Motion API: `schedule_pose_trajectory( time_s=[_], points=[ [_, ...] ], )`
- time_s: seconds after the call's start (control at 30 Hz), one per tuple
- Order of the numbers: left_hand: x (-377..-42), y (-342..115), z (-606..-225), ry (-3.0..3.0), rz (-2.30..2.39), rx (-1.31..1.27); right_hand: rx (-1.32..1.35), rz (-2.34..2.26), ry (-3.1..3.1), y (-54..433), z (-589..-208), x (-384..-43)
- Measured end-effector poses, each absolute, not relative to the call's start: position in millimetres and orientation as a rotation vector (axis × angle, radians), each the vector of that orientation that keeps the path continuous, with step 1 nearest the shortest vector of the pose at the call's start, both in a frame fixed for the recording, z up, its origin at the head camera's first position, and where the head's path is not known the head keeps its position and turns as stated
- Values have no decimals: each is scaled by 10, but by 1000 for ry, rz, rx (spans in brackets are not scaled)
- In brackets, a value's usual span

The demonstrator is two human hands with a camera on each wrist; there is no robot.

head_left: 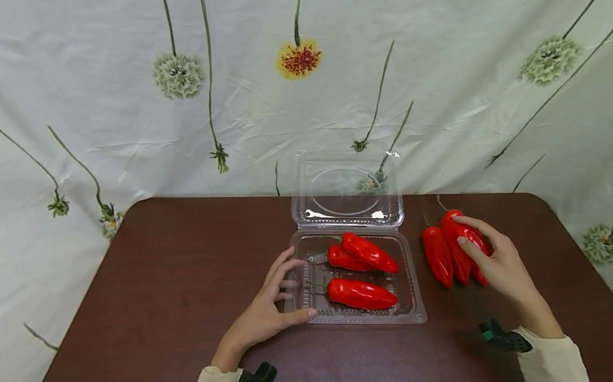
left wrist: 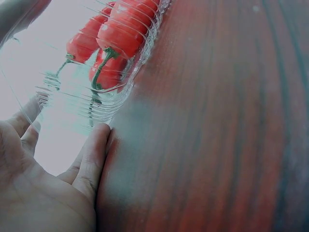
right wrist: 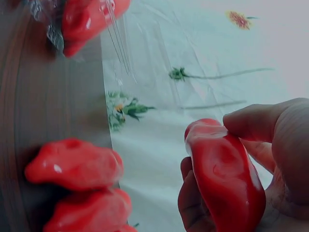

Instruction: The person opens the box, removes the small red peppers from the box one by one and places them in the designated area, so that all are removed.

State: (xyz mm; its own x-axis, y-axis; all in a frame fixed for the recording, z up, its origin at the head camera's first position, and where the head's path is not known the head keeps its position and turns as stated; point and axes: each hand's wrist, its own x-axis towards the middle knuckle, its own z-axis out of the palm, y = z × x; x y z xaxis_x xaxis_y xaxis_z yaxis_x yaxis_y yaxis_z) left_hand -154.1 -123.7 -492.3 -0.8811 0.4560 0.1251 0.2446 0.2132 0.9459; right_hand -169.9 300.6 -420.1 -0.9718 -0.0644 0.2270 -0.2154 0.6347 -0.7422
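A clear plastic clamshell container (head_left: 412, 275) lies with its lid raised, holding three red peppers, one of them a near pepper (head_left: 360, 293). My left hand (head_left: 268, 309) is spread at the container's left side, thumb by the near corner and fingers along the rim; the left wrist view shows these fingers fairly straight. To the right of the container, my right hand (head_left: 497, 257) grips a red pepper (right wrist: 227, 179) between thumb and fingers. Beside it are other red peppers, including a leftmost pepper (head_left: 438, 255).
The dark brown table (head_left: 140, 327) has rounded far corners. A pale cloth (head_left: 112, 81) with printed flowers hangs behind it. The clear raised lid (head_left: 345, 188) stands up at the back of the container, close to the cloth.
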Motion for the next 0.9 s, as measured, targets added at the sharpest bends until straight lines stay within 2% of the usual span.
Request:
schedule_pose_trajectory(
  time_s=[0.9],
  points=[
    [-1539, -1241, -4923, 2289, 1742, 661, -63, 1223, -2711, 3521, -4407, -1737]
  ],
)
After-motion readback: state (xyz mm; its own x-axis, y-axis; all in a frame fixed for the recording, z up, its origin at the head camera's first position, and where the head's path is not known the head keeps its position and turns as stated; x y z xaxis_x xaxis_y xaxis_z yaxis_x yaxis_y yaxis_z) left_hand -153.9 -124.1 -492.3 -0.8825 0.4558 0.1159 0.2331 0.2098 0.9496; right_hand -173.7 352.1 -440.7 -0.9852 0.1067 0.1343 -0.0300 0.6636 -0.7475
